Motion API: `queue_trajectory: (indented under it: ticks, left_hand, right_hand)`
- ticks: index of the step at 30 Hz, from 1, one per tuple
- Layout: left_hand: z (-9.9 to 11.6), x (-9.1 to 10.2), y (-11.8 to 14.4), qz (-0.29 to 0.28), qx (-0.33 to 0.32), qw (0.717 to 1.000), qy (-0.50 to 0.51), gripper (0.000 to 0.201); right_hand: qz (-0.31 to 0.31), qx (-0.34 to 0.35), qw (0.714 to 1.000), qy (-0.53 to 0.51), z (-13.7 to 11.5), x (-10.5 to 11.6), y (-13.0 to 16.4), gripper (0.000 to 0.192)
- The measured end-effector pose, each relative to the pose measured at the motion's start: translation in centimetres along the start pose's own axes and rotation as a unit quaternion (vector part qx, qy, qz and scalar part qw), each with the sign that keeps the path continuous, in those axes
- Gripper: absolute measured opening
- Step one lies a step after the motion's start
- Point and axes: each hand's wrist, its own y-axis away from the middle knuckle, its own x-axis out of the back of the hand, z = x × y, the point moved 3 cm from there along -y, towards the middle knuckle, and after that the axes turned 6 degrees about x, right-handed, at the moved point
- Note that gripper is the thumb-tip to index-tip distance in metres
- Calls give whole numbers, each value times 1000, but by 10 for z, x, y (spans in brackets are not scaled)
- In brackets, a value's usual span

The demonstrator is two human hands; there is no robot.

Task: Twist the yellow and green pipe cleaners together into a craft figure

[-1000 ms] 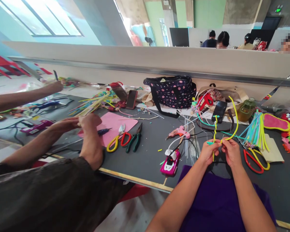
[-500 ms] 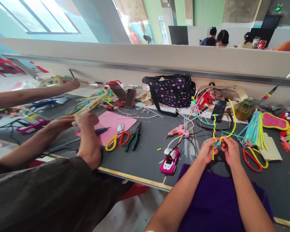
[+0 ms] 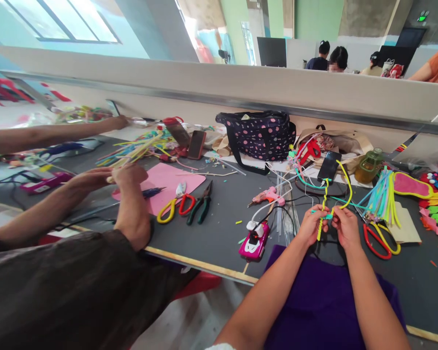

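My left hand (image 3: 311, 224) is closed on a twisted yellow pipe cleaner (image 3: 325, 193), which stands up above the fingers and pokes out below them. A short teal piece shows at the same fingertips. Close beside it, my right hand (image 3: 346, 226) pinches a loose yellow pipe cleaner (image 3: 350, 184) that arches up and back over the hand. Both sets of fingertips nearly meet, so the join between the stems is partly hidden. Behind them lies a black phone (image 3: 329, 165). Red-and-yellow scissors (image 3: 377, 241) rest to the right of my right hand.
Left of my hands are a purple power strip (image 3: 254, 248) and a pink glue gun (image 3: 268, 195). Further left lie pliers (image 3: 200, 206), scissors (image 3: 171, 208) and pink sheet (image 3: 160, 177). A co-worker's arms (image 3: 131, 209) reach over the table. A patterned bag (image 3: 259, 136) stands behind.
The arching yellow pipe cleaner has dipped and bent over more, its tip shifting left. My hands stay together at the twisted stem. The view has shifted slightly.
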Motion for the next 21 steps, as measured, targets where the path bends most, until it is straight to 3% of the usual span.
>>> queue_trajectory:
  ticks: [12,21]
  left_hand:
    - [-2,14,-10,40,-48,997,-51,32]
    - [-6,26,-19,29,-32,999,3,35]
  right_hand:
    - [20,12,1000,1,7,5,-6,27]
    - [16,18,999,30,17,9,-10,30]
